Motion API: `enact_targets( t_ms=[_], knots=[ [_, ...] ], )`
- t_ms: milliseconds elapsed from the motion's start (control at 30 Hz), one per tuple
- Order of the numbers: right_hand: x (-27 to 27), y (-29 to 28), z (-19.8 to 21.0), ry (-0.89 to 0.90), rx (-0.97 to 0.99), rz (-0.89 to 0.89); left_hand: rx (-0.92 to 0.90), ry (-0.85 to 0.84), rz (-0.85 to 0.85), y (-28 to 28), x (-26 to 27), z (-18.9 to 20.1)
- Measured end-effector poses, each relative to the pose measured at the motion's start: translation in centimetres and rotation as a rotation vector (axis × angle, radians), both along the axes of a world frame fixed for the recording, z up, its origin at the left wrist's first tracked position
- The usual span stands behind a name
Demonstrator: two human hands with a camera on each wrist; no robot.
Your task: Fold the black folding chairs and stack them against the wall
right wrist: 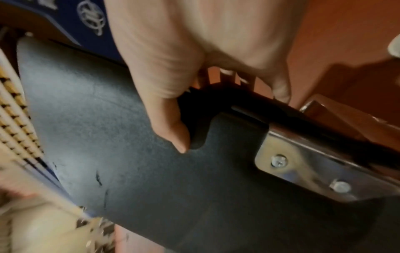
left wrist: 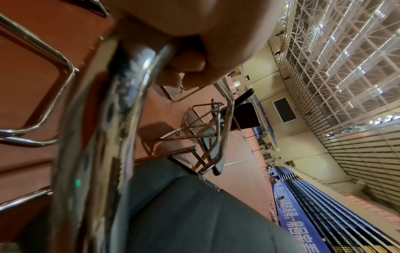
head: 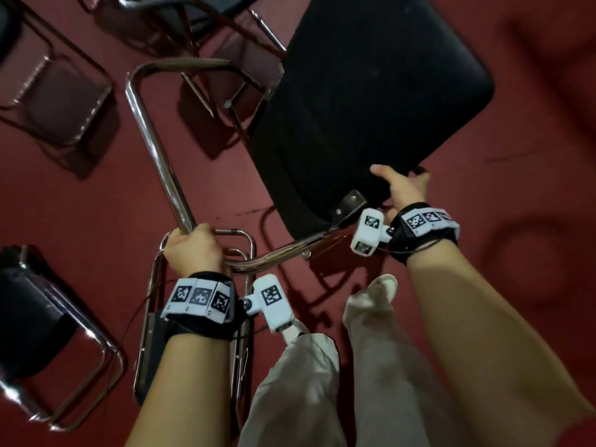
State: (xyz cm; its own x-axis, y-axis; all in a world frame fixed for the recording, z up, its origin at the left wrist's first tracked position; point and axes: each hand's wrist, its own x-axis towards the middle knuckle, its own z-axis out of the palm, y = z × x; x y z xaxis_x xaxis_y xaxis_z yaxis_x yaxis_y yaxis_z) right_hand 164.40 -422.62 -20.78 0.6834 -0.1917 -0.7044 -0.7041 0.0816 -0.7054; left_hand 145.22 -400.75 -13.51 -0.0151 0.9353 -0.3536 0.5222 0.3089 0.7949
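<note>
Left hand (head: 193, 250) was closed around the chrome frame tube (head: 158, 150) of a black folding chair (head: 364, 101). Right hand (head: 401, 188) gripped the seat's edge, thumb on top; the chair was held tilted above the red floor (head: 483, 221).

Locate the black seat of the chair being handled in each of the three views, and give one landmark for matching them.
Head: the black seat fills the upper centre-right, the right hand gripping its near edge.
Left wrist: the black seat fills the bottom centre, beside the chrome tube held by the left hand.
Right wrist: the black seat runs across the middle, thumb on top.
Shared landmark: the screwed metal bracket on the seat's edge.
</note>
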Motion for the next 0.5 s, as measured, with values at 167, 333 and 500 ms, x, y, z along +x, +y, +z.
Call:
enact_targets(
  t_ms=[167,333,500],
  knots=[
    [-0.7,3.5,2.1,-0.103,-0.191,0.374,-0.035,-0.060,0.029,2.6,-2.1,2.4],
    [-2.1,6.4,4.2,-0.216,-0.238,0.495,-0.088,-0.096,0.085,4.5,-5.3,2.3],
    [-3.7,8.3,5.2,-0.302,-0.270,0.590,-0.077,-0.111,0.112,5.8,-6.5,2.6]
  ],
)
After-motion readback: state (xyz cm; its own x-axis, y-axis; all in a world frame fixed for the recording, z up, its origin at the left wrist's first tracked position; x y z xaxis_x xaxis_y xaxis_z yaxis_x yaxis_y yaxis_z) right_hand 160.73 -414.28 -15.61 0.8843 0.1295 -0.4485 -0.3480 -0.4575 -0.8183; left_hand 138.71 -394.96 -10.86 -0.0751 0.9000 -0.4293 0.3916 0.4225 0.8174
